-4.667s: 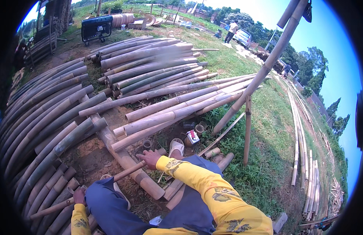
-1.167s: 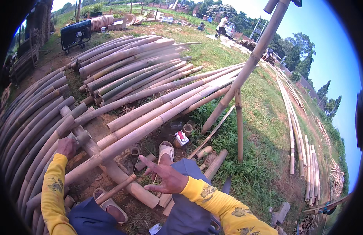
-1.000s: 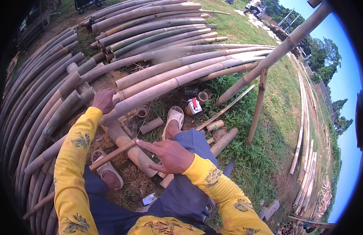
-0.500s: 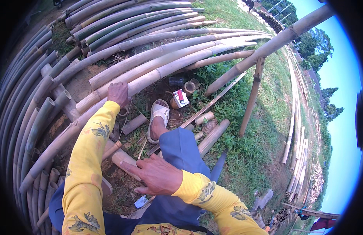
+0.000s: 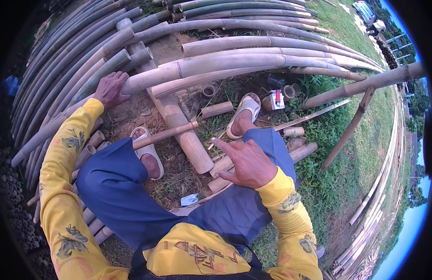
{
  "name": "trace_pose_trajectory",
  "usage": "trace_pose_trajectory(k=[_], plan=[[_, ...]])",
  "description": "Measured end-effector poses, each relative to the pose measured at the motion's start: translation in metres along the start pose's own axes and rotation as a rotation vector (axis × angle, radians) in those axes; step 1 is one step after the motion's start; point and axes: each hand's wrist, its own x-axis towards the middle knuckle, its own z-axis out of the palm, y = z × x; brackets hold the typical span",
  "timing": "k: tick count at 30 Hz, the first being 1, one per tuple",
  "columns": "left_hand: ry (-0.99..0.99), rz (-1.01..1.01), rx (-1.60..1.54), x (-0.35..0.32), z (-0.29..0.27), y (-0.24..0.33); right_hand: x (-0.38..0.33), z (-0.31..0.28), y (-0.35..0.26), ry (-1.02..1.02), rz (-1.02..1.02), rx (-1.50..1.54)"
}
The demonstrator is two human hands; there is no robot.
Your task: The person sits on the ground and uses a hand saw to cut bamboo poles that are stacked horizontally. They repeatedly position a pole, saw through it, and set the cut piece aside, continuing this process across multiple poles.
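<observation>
My left hand (image 5: 112, 88) is closed around a long pale bamboo pole (image 5: 155, 77), which runs from the lower left across to the far right. My right hand (image 5: 248, 163) hovers above my right thigh, its index finger stretched out and its thumb apart. The other fingers are partly hidden, and nothing shows in that hand. Below it lie short cut bamboo pieces (image 5: 221, 164). Between my feet a thick bamboo log (image 5: 190, 144) lies on the soil, with a thin brown stick (image 5: 167, 135) across it.
Stacked bamboo poles (image 5: 62, 79) fill the left side. A slanted bamboo post (image 5: 365, 86) with a prop (image 5: 349, 128) stands at the right. A white box with a red lighter (image 5: 277, 97) sits beside a bamboo cup (image 5: 292, 90). A short bamboo piece (image 5: 217, 109) lies near my right foot.
My left hand has slid or shifted leftward along the bamboo, still gripping. The view has turned, so both legs show. My right hand stays raised above the thigh with its index finger out.
</observation>
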Motion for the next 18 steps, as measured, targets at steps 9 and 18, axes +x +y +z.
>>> trace_pose_trajectory(k=[9,18], plan=[[-0.246,-0.381,0.143,-0.194,-0.006,-0.105,0.026,-0.008,-0.003,-0.111,-0.143,-0.108],[-0.371,-0.557,0.246,-0.259,0.047,-0.103,0.138,0.027,0.017,-0.224,-0.459,-0.152]])
